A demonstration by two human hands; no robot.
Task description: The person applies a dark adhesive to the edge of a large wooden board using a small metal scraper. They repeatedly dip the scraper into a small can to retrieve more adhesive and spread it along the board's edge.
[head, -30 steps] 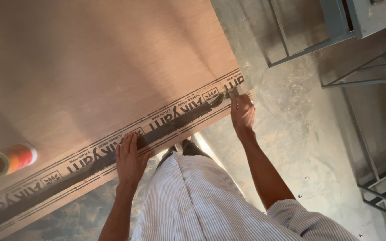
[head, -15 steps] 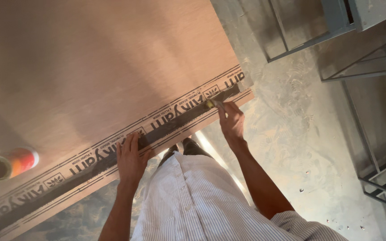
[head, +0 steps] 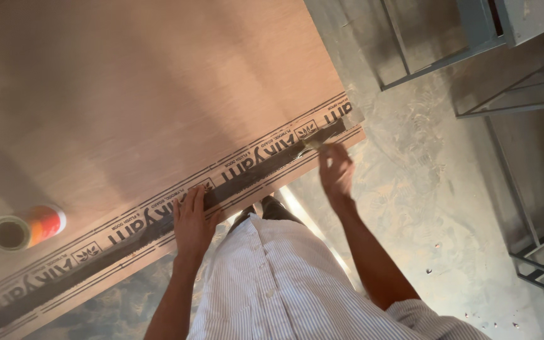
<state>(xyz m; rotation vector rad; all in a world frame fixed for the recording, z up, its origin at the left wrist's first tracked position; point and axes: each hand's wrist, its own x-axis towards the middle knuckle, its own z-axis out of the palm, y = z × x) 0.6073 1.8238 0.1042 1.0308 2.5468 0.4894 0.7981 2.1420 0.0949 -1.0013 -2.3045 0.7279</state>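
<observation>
A large plywood sheet (head: 158, 94) lies flat, with a printed band and a dark wet stripe (head: 253, 173) along its near edge. My left hand (head: 193, 220) presses flat on that edge, fingers spread over the stripe. My right hand (head: 337, 173) hovers just off the sheet's near right corner, pinching a small brush (head: 313, 143) whose tip rests on the stripe close to the sheet's right end. My striped shirt (head: 284, 283) fills the lower middle.
An open round can (head: 23, 228) with an orange side lies on the sheet at the far left. Bare grey concrete floor (head: 423, 208) spreads to the right. Metal frames (head: 505, 101) stand at the upper right and right edge.
My right hand has drawn back a little from the sheet's right corner along the stripe, and the brush now shows. My left hand has stayed pressed in place.
</observation>
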